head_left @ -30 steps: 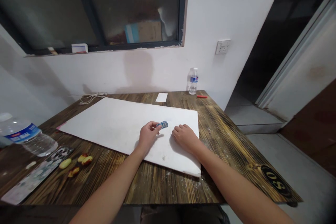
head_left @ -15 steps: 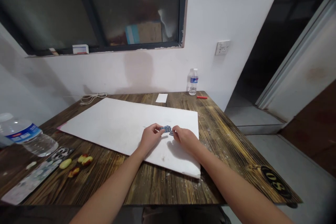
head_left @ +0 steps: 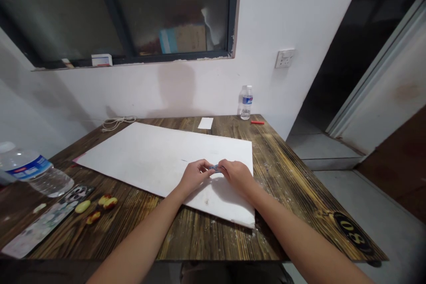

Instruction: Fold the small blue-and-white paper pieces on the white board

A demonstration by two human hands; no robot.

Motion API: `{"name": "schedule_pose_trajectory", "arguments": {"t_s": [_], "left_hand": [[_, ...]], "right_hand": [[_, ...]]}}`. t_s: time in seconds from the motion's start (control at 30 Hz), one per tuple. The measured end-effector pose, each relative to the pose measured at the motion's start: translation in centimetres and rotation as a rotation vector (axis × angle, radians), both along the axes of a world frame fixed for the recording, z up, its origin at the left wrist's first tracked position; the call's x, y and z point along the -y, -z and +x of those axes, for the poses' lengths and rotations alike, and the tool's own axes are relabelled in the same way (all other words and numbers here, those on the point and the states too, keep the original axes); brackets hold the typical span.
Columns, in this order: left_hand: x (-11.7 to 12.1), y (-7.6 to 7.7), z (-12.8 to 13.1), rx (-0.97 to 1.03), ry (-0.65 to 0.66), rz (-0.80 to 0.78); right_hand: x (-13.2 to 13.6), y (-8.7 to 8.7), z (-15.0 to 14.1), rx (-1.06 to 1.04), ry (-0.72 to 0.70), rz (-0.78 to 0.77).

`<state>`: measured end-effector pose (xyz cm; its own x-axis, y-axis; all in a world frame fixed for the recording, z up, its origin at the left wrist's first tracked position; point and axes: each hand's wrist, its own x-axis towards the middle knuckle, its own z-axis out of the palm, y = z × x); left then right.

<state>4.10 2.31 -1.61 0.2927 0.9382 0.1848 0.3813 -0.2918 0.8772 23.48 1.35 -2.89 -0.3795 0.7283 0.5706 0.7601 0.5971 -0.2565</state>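
A large white sheet (head_left: 149,155) lies on the wooden table (head_left: 286,186). Over its right part, my left hand (head_left: 195,175) and my right hand (head_left: 236,174) meet, fingers pinched together on a small blue patterned piece (head_left: 215,167). Only a sliver of the piece shows between the fingertips; most of it is hidden by my fingers.
A water bottle (head_left: 31,175) lies at the left edge, beside a printed strip (head_left: 46,222) and a few red-yellow fruits (head_left: 96,207). At the back stand another bottle (head_left: 246,103), a red pen (head_left: 257,122), a small white slip (head_left: 205,123) and a coiled white cord (head_left: 116,122). An open doorway is right.
My right hand moved in from the sheet and joined the left on the blue piece. Both hands have closed over it, so less of it shows.
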Motion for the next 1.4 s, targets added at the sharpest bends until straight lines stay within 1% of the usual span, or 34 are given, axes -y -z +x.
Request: {"name": "schedule_pose_trajectory", "arguments": {"t_s": [0.17, 0.43, 0.6, 0.73, 0.83, 0.9, 1.0, 1.2, 1.3, 1.4], "left_hand": [[0.2, -0.2, 0.2, 0.036, 0.031, -0.009], [0.6, -0.8, 0.2, 0.025, 0.029, -0.017], [0.6, -0.7, 0.2, 0.055, 0.050, -0.039], [0.5, -0.5, 0.2, 0.093, 0.057, -0.059], [0.5, -0.4, 0.2, 0.093, 0.054, -0.045], [0.5, -0.3, 0.2, 0.089, 0.035, -0.026], [0.4, -0.4, 0.3, 0.121, -0.018, -0.024], [0.1, -0.9, 0.4, 0.227, -0.129, -0.069], [0.1, -1.0, 0.4, 0.236, -0.135, -0.076], [0.1, -0.9, 0.3, 0.200, -0.132, -0.069]], "right_hand": [[0.1, -0.1, 0.2, 0.007, 0.028, 0.089], [0.4, 0.1, 0.1, -0.159, 0.086, 0.175], [0.4, 0.2, 0.1, -0.198, 0.010, 0.244], [0.3, 0.2, 0.2, -0.228, -0.059, 0.245], [0.4, 0.0, 0.3, -0.219, -0.087, 0.240], [0.5, -0.2, 0.3, -0.209, -0.091, 0.215], [0.7, -0.6, 0.2, -0.212, -0.084, 0.128], [0.4, -1.0, 0.5, -0.408, 0.001, -0.087], [0.0, -0.8, 0.7, -0.496, -0.024, -0.172], [-0.3, -0.6, 0.7, -0.542, -0.077, -0.254]]}}
